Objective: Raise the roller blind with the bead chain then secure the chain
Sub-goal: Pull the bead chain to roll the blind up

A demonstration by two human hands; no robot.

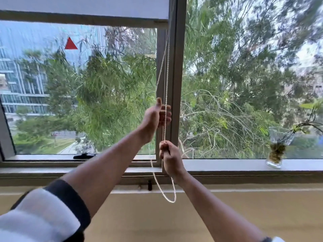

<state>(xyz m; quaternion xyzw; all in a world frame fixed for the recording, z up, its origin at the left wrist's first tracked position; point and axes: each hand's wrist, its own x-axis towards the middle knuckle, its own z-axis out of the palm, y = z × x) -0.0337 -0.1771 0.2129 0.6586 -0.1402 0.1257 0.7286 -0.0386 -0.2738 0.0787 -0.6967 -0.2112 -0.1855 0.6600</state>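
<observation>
The bead chain (165, 95) is light and thin, and we judge that it bends freely like a string, so it gives no support of its own. The small beads are smooth, but they catch between the fingers, so a closed fist should hold it without slipping. It is best to take one strand only, the one that lifts the blind, and to pull straight down along the window frame (176, 84), not sideways, because a hard sideways pull may make the chain jump off its wheel at the top.

Our right hand (170, 157) is the lower grip: it is closed in a fist around one strand of the chain. Our left hand (158, 115) is higher; its fingers curl loosely about the chain with the thumb up, and we cannot tell if it really clamps the chain or only guides it.

The chain is white and made of many tiny beads. It hangs in two strands from the top right corner of the blind (83, 6), runs down beside the frame, passes through both hands and ends in a loose loop (167, 196) below the window sill (227, 165). The blind is pale grey and its bottom edge is already high, near the top of the window. The chain is not yet secured.
</observation>
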